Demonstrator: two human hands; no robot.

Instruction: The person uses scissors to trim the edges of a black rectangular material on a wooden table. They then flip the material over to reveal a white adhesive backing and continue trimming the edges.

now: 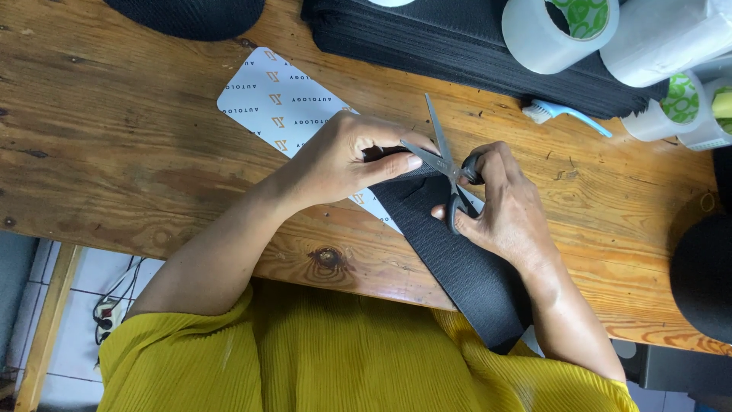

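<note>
Left hand: fingers curled, thumb pressed flat along the top edge of a wide black woven elastic strip, pinching its far end. The fingertips under the strip are hidden; how much of the end they cover cannot be made out.

Right hand: thumb and fingers threaded through the black handle loops of a pair of steel scissors, closed on the handles. Blades stand apart, crossing just right of the left thumb tip, one pointing far, one pointing left over the strip's end. Whether the strip lies between the blades is hard to tell.

Strip runs from the hands toward the near edge of the worn wooden table and drops over it, its lower end lost against the yellow pleated garment.

Wrists: left forearm comes in from the near left, wrist bent down; right forearm rises from the near right, wrist cocked inward.

Under the left hand lies a white printed card with rounded corners, partly covered. Far side: stack of black fabric pieces, cut off at the frame's top; clear tape rolls, far right; a light blue plastic-handled tool, its head unclear.
</note>
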